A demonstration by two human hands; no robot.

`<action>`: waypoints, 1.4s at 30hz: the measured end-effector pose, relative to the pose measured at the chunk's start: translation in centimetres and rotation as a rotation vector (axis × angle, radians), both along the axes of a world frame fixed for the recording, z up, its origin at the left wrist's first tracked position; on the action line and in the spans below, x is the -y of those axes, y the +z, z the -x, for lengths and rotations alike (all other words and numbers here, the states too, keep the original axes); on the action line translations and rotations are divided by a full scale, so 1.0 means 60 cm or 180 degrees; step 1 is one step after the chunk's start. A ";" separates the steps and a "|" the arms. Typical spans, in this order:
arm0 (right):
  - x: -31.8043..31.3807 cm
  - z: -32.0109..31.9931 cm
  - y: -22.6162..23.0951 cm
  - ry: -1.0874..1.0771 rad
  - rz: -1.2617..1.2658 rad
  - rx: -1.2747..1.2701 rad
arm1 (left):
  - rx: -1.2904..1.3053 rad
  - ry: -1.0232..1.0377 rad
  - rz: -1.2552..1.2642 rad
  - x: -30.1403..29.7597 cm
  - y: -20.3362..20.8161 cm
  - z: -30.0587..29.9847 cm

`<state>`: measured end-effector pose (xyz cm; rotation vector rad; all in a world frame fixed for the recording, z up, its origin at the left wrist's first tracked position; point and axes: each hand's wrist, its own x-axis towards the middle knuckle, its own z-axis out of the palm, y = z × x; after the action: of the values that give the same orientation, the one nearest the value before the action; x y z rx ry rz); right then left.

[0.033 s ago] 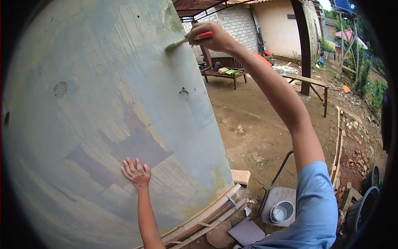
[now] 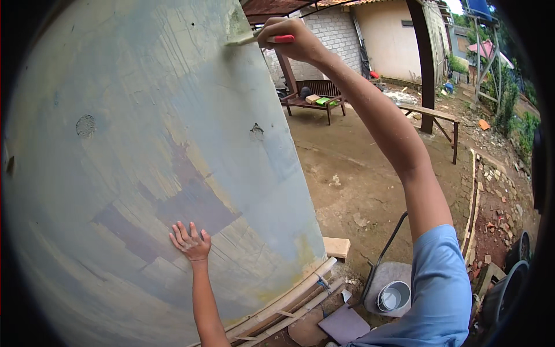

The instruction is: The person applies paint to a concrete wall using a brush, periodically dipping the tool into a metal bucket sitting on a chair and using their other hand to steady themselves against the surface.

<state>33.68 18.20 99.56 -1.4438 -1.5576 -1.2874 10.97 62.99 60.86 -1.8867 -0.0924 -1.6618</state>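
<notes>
A large wall [image 2: 133, 173], patchy in pale blue-grey, yellowish and purple-grey, fills the left of the view. My right hand [image 2: 291, 40] is raised near its upper right edge, closed round a paintbrush [image 2: 281, 39] with a red handle end. The brush's bristles touch the wall, beside a rough, bare patch at the top. Lower down, my left hand [image 2: 192, 243] lies flat on the wall with its fingers spread, at the bottom of a purple-grey patch. Nothing is in the left hand.
A white paint bucket [image 2: 394, 297] stands on a grey surface [image 2: 386, 272] at the lower right. Bamboo poles [image 2: 289, 305] run along the wall's foot, near a flat grey tile [image 2: 343, 324]. Farther off are a wooden bench [image 2: 317, 99], a plank bench [image 2: 430, 111] and a dark post [image 2: 423, 63].
My right hand has moved the brush a little upward and left along the wall, and its bristles now lie nearer the top patch. My left hand has stayed in place.
</notes>
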 end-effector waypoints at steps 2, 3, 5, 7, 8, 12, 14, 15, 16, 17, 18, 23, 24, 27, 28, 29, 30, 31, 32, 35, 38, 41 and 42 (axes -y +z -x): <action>-0.006 -0.015 0.020 -0.0040 -0.0440 0.0450 | 0.0016 0.0008 0.0027 0.005 -0.001 -0.001; -0.009 -0.019 0.013 -0.0033 -0.0567 0.0438 | 0.0011 0.0002 0.0039 0.007 -0.003 -0.002; -0.023 -0.024 -0.050 -0.0103 -0.0410 0.0185 | -0.0015 0.0030 0.0074 0.007 -0.013 0.001; -0.043 -0.022 -0.202 -0.0332 -0.0232 -0.0078 | -0.0028 0.0091 0.0020 -0.007 -0.001 0.022; -0.045 -0.025 -0.296 -0.0352 -0.0122 -0.0371 | -0.0029 0.0143 0.0019 -0.009 0.000 0.025; 0.029 0.020 -0.553 -0.0264 0.1572 -0.0961 | 0.0011 0.0089 -0.0013 0.000 0.001 0.006; 0.035 0.015 -0.568 -0.0441 0.2826 -0.1381 | 0.0041 0.0131 -0.0057 0.001 0.004 -0.001; 0.020 0.015 -0.543 -0.0381 0.2962 -0.1429 | -0.0054 0.0138 -0.0051 -0.005 -0.001 0.003; 0.010 0.009 -0.503 -0.0326 0.2773 -0.1398 | 0.0007 0.0152 -0.0027 -0.006 0.000 0.000; -0.011 -0.004 -0.454 -0.0078 0.2603 -0.1349 | 0.0046 0.0203 -0.0037 -0.013 -0.001 0.006; -0.016 -0.019 -0.385 -0.0032 0.2430 -0.1214 | 0.0007 0.0156 -0.0033 -0.007 -0.010 -0.006; -0.013 -0.008 -0.028 0.0026 0.1085 -0.1016 | 0.0058 0.0186 -0.0080 0.007 -0.003 -0.011; -0.010 -0.006 0.014 0.0614 0.0952 -0.0656 | 0.0019 0.0201 -0.0095 0.004 -0.001 -0.009; -0.028 0.010 0.051 0.0298 -0.0556 0.0875 | 0.0032 0.0260 -0.0048 -0.003 -0.004 -0.001; -0.028 0.005 0.041 0.0227 -0.0661 0.0727 | 0.0027 0.0208 -0.0022 0.001 -0.006 -0.007; -0.033 -0.013 0.017 0.0506 -0.0500 0.0500 | 0.0027 0.0134 0.0013 0.006 -0.011 -0.015; -0.037 -0.020 -0.034 0.0225 -0.0436 0.0585 | 0.0026 0.0133 0.0032 0.005 -0.014 -0.016; -0.041 -0.023 -0.103 0.0252 -0.0429 0.0650 | 0.0045 0.0120 0.0046 0.005 -0.018 -0.018; -0.051 -0.055 -0.207 0.0186 -0.0325 0.0612 | 0.0024 0.0200 -0.0019 -0.008 -0.009 0.001; -0.031 -0.037 -0.521 -0.0247 0.0499 -0.0370 | 0.0042 0.0240 -0.0093 -0.014 0.010 0.022; 0.044 0.003 -0.780 -0.0274 0.1608 -0.1236 | 0.0103 0.0149 -0.0046 -0.002 -0.004 -0.008; 0.048 0.017 -0.810 -0.0086 0.2789 -0.1912 | 0.0088 0.0120 -0.0020 0.003 -0.002 -0.007; 0.041 0.000 -0.790 -0.0127 0.2915 -0.1968 | 0.0085 0.0085 -0.0028 0.005 -0.005 -0.012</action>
<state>33.66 15.72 52.14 -2.1349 -1.7134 -0.0108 11.69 62.69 60.55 -1.8493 -0.1206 -1.6671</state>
